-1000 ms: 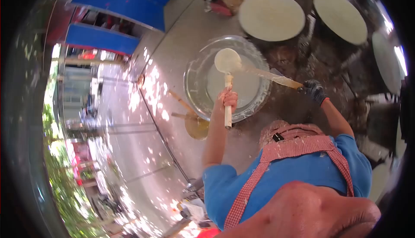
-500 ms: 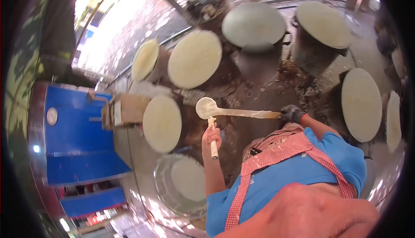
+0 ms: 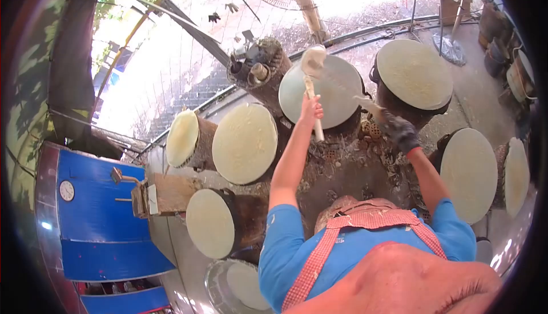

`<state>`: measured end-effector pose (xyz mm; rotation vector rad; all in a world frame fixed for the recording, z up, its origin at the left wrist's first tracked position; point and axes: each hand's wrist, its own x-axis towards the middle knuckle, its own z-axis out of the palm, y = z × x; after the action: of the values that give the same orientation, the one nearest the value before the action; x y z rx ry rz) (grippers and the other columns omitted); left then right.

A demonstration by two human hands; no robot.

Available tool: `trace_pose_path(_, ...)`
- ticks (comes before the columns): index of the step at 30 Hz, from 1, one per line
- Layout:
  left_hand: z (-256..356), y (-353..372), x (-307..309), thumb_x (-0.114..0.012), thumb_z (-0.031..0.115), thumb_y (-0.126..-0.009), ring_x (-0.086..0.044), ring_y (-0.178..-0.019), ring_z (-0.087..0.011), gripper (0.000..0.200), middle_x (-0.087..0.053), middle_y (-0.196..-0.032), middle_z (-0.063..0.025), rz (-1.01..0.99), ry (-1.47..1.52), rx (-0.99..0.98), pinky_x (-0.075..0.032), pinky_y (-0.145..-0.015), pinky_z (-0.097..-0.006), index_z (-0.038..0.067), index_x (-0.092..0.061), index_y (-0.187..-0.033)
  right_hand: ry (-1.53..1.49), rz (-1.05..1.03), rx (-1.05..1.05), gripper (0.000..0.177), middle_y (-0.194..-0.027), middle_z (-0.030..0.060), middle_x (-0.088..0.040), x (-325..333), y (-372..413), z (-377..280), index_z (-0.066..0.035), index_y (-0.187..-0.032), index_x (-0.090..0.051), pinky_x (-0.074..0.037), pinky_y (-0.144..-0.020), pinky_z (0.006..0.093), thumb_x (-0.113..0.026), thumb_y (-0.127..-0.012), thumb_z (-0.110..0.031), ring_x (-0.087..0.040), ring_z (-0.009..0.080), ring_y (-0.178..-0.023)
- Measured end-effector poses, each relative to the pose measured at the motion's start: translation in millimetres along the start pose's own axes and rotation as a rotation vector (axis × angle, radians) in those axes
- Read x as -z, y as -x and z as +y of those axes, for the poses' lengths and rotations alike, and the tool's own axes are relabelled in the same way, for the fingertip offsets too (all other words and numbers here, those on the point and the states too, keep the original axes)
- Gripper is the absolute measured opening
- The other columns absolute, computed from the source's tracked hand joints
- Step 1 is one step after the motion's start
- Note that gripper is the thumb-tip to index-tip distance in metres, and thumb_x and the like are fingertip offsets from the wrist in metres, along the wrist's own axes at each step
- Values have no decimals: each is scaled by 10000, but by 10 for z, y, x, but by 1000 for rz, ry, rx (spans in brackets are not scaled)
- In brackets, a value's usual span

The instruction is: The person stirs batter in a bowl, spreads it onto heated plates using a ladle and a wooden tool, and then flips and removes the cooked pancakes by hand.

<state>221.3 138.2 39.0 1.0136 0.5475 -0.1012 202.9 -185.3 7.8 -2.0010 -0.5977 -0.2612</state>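
Observation:
My bare left hand [image 3: 311,109] is closed around the pale handle of a batter-coated scraper [image 3: 310,87]. Its tip meets the bowl of a long-handled ladle [image 3: 313,61], which is covered with thick cream batter. My right hand [image 3: 402,133], in a dark glove, grips the other end of that ladle; the handle is blurred by motion. Both tools are over the pale round griddle [image 3: 341,101] in front of me. A griddle covered by a thin cream sheet [image 3: 415,74] is to its right, and another cream sheet [image 3: 245,144] lies on the left.
Further round cream-covered griddles curve around me, such as the left one [image 3: 210,224] and the right one [image 3: 469,176]. A basin [image 3: 220,282] stands low on the left. A cylindrical stand [image 3: 266,65] is behind the middle, and buckets [image 3: 520,77] line the far right.
Both hands have moved forward and up, carrying the scraper and ladle from above the floor to over the middle griddle. The view has tilted up, so the surroundings appear lower.

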Motion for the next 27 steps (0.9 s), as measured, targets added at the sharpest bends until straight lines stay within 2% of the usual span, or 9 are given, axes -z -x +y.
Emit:
trace_pose_path(5, -178, -793, 192, -415, 89, -745, -458, -386, -196, 519, -491, -601, -90, 349, -668, -241, -385, -356, -337, 256, -335, -1230, 603, -328, -299, 345, -789, 205, -566, -435, -320, 31, -196, -1145, -497, -442, -623, 355, -483, -800, -210, -597, 257, -688)
trace_pose_path(6, -424, -1242, 555, -402, 69, -725, -577, -604, -301, 656, -574, -724, -171, 576, -1163, -638, -460, -571, -409, 301, -216, -1309, 319, -245, -382, 299, -794, 188, -583, -400, -307, 129, -189, -1057, -567, -445, -590, 379, -529, -789, -316, -565, 288, -642)
trace_pose_path(9, -152, -876, 549, -399, 64, -724, -563, -755, -359, 642, -580, -829, -210, 520, -1373, -479, -426, -701, -441, 275, -228, -1305, -477, 2, -609, 274, -793, 193, -578, -623, -231, 539, -166, -990, -604, -440, -593, 372, -538, -795, -347, -570, 217, -631)
trace_pose_path(11, -33, -847, 466, -399, 73, -733, -562, -763, -358, 626, -576, -876, -204, 462, -1347, -462, -426, -698, -440, 262, -230, -1306, -772, 236, -443, 285, -751, 166, -599, -1003, -349, 468, -133, -956, -618, -443, -578, 343, -550, -793, -355, -570, 155, -629)
trace_pose_path(14, 124, -827, 386, -405, 80, -744, -559, -769, -355, 608, -565, -950, -193, 466, -1216, -588, -426, -689, -430, 231, -233, -1306, 629, -132, -306, 294, -731, 151, -605, -1285, -455, 931, -113, -854, -635, -438, -569, 357, -482, -820, -361, -586, 206, -619)
trace_pose_path(17, 548, -781, 526, -419, 66, -741, -562, -772, -341, 613, -560, -985, -182, 517, -1015, -1009, -430, -686, -404, 199, -227, -1308, 184, -192, -941, 318, -764, 151, -597, -865, -956, -199, -123, -835, -628, -434, -608, 392, -488, -783, -404, -593, 264, -671)
trace_pose_path(19, 636, -704, 754, -427, 54, -738, -565, -776, -330, 622, -562, -992, -175, 473, -919, -1223, -433, -689, -387, 187, -222, -1310, 115, 48, -520, 369, -785, 140, -608, -1643, -709, 673, -122, -859, -617, -437, -639, 394, -479, -763, -451, -586, 305, -724)
trace_pose_path(23, 328, 24, 1217, -421, -5, -738, -459, -408, -137, 621, -537, -720, -78, 130, -656, -398, -366, -350, -271, 158, -243, -1310, 434, -72, -367, 356, -810, 145, -607, -1985, -1095, 639, -127, -909, -614, -444, -677, 379, -486, -773, -431, -586, 308, -758)
trace_pose_path(27, -338, 832, 1705, -396, -48, -734, -338, -334, -73, 670, -419, -559, -13, 145, -549, -256, -271, -272, -218, 216, -212, -1322, 230, -179, -614, 324, -775, 140, -612, -1154, -969, 458, -126, -888, -629, -454, -642, 341, -507, -776, -405, -591, 289, -721)
